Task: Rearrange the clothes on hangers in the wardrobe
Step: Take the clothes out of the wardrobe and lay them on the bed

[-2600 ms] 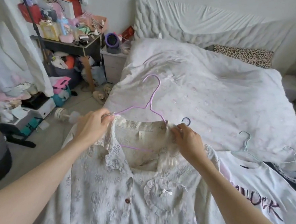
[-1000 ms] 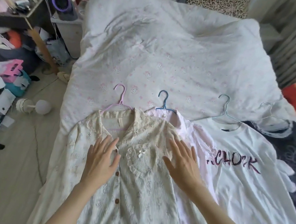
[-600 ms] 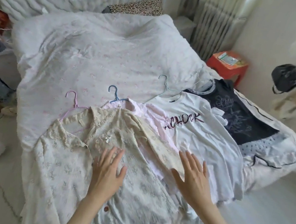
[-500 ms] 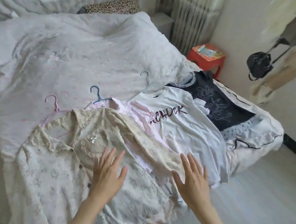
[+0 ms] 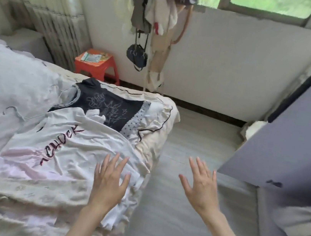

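- The left hand [image 5: 109, 181] is spread flat with straight fingers over the hem of the white T-shirt [image 5: 69, 145], at the bed's foot edge; it grips nothing, and I cannot tell whether it touches the cloth.
- The right hand [image 5: 200, 187] hangs over the floor [image 5: 188, 135] beyond the bed's foot corner, fingers splayed, holding nothing.
- Along the bed's [image 5: 162, 119] foot edge the clothes overlap: a cream blouse [image 5: 17, 198] nearest, a pink shirt [image 5: 22, 166] under it, then the white T-shirt, then a black top [image 5: 109, 109] by the far corner.
- A red stool [image 5: 95, 66] stands beside the bed, near the radiator [image 5: 58, 30].
- A dark bag [image 5: 136, 55] and clothes [image 5: 159, 3] hang by the window wall.
- A grey panel [image 5: 298, 139] stands at the right.
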Demonstrator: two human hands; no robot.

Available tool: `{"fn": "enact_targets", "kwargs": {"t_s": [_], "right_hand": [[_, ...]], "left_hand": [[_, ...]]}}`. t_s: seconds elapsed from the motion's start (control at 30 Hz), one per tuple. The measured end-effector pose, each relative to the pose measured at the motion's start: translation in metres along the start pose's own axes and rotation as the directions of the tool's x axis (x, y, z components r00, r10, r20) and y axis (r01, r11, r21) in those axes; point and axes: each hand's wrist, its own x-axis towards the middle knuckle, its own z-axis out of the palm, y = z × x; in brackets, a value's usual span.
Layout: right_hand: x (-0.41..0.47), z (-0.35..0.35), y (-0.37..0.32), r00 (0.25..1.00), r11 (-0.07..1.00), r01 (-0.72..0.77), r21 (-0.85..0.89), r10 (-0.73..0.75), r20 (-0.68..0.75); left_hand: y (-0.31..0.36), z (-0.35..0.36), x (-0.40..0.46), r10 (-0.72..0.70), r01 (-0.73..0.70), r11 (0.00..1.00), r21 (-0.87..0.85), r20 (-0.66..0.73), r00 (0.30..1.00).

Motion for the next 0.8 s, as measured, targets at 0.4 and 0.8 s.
{"fn": "enact_targets", "kwargs": {"t_s": [0.4, 0.8], "right_hand": [[0.006, -0.105, 0.165, 0.852, 0.878, -0.479, -0.003, 0.464, -0.244], [0.031, -0.195, 0.300, 0.537, 0.611, -0.789, 0.062, 0.735, -0.414]], "left_hand": [[0.220, 0.085, 0.125, 0.571, -0.578, 0.816, -0.025, 0.189, 0.799], [0.421, 0.163, 0.236, 0.867, -0.856, 0.482, -0.187, 0.238, 0.437]]}}
